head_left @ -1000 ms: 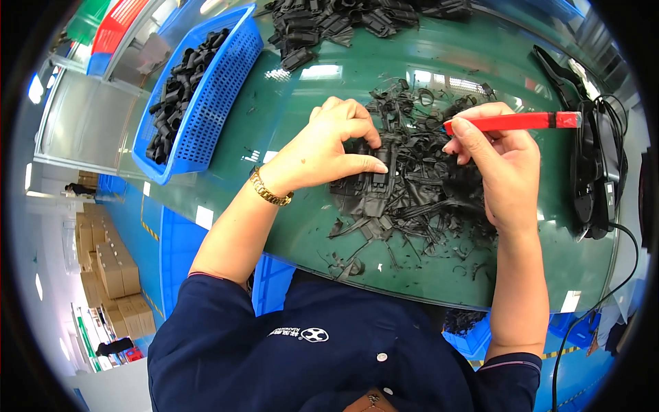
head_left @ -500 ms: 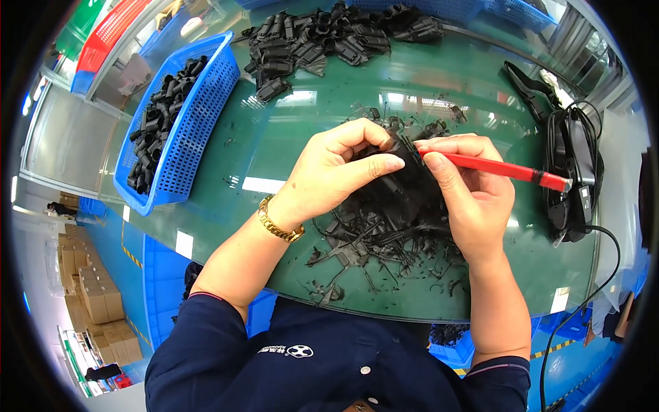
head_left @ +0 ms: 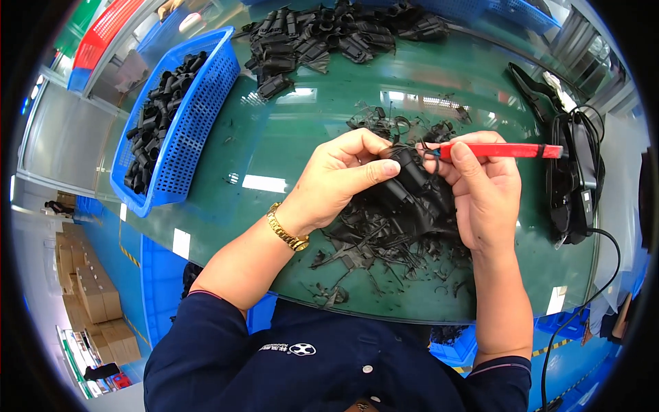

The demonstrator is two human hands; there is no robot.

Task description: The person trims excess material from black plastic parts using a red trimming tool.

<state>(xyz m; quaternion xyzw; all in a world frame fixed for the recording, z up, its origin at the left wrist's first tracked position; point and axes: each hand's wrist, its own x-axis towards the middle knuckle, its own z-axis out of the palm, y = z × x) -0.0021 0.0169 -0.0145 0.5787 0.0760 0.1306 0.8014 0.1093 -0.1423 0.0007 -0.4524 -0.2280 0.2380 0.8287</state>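
Note:
A black molded plastic part with rounded tube shapes [head_left: 410,169] is pinched between the thumb and fingers of my left hand [head_left: 336,172]. My right hand [head_left: 486,189] is closed on a slim tool with a red handle [head_left: 511,150], which points left toward the part. The tool's tip is hard to make out among thin black strands by my right fingertips. Beneath both hands lies a heap of thin black plastic trimmings [head_left: 364,250], partly covered by the part and my fingers.
To the left stands a blue perforated basket [head_left: 199,127] filled with short black tubes. Several black molded parts [head_left: 322,38] are piled at the table's far side. On the right lies a black corded device [head_left: 573,172], its cable hanging over the edge of the green table [head_left: 274,130].
My right hand has drawn slightly right, away from the part, and the red tool has swung nearly level. The part's tube shapes now show more plainly in my left hand.

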